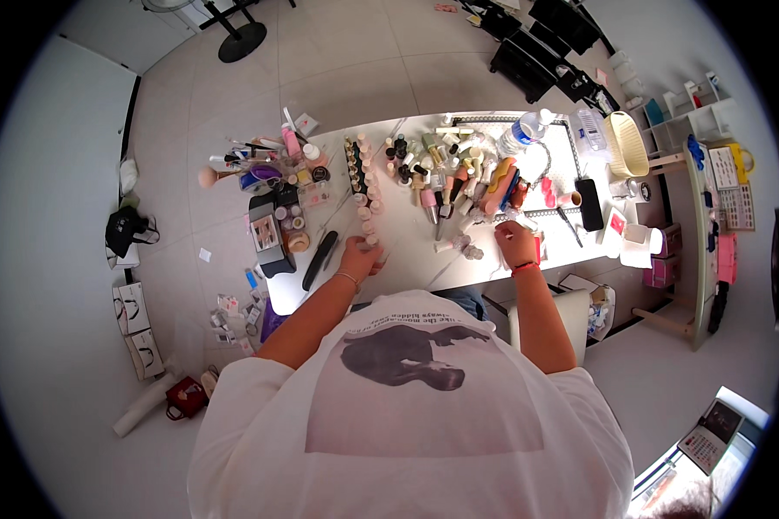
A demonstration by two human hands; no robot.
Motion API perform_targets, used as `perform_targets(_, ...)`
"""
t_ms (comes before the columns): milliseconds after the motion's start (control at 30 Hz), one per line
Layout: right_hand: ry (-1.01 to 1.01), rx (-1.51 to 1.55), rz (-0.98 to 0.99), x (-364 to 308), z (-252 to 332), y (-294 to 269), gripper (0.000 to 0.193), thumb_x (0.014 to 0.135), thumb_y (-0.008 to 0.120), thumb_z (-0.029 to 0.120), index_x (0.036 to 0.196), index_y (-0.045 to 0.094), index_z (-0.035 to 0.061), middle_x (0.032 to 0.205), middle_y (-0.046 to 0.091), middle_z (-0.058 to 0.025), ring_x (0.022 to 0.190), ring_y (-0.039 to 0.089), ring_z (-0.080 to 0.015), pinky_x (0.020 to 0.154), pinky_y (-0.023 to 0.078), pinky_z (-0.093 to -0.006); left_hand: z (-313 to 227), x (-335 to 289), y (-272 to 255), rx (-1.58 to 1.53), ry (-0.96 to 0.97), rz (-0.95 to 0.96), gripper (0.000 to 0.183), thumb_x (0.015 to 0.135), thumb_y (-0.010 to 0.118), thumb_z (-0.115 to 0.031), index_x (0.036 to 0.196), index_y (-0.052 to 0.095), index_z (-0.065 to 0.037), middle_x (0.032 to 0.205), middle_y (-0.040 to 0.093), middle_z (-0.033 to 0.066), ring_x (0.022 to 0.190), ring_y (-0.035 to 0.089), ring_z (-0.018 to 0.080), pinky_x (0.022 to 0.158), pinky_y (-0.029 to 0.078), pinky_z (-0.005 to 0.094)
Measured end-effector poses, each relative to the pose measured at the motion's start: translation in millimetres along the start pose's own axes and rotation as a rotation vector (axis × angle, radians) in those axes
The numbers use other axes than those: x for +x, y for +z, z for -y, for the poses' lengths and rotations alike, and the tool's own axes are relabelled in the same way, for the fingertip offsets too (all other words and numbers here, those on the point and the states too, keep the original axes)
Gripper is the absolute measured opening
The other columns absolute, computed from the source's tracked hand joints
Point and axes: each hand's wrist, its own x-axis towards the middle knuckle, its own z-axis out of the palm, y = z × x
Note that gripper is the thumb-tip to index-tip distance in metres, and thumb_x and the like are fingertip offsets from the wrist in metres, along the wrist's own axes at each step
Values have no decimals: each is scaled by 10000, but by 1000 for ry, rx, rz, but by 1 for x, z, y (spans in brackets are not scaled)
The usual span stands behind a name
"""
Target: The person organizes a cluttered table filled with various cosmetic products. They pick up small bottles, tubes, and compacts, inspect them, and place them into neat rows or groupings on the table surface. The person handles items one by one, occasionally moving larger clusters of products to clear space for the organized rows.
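My left hand [360, 258] is at the near end of a row of pale pink nail polish bottles [376, 206], its bent fingers round the nearest bottle [371, 240]. Beside that row runs a second line of dark-and-gold small bottles [353, 169]. My right hand [516, 245] is closed at the table's near right, by a crowd of mixed polish bottles [446, 182]; anything in its fingers is hidden. Between my hands lies a clear, knobbly cluster [467, 247]. A black, elongated object [320, 260] rests left of my left hand.
Brushes [255, 154], jars [298, 241] and a makeup palette [265, 232] crowd the table's left side. Toward the right are a water bottle [528, 130], a black phone [589, 204], a cream basket [627, 145] and a tissue pack [640, 246]. A chair [569, 324] stands near my right arm.
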Motion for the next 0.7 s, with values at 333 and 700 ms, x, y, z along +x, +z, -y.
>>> perform_targets(333, -406, -45, 143, -39, 53, -2, 395, 835, 744, 283, 1160, 639, 85, 1137, 638, -151, 1055, 624, -338, 882, 519, -426, 27, -18, 12, 501, 232, 417, 403, 892, 679, -221, 1207, 511, -35, 942, 653, 91, 752, 657, 169, 659, 538, 314)
perform_targets(700, -416, -259, 198, -37, 25, -16, 172, 839, 663, 188, 985, 618, 110, 868, 654, -115, 794, 659, -340, 672, 532, -465, -22, -17, 113, 852, 584, 186, 442, 866, 711, -244, 1195, 470, -72, 931, 690, 152, 803, 682, 321, 740, 533, 424)
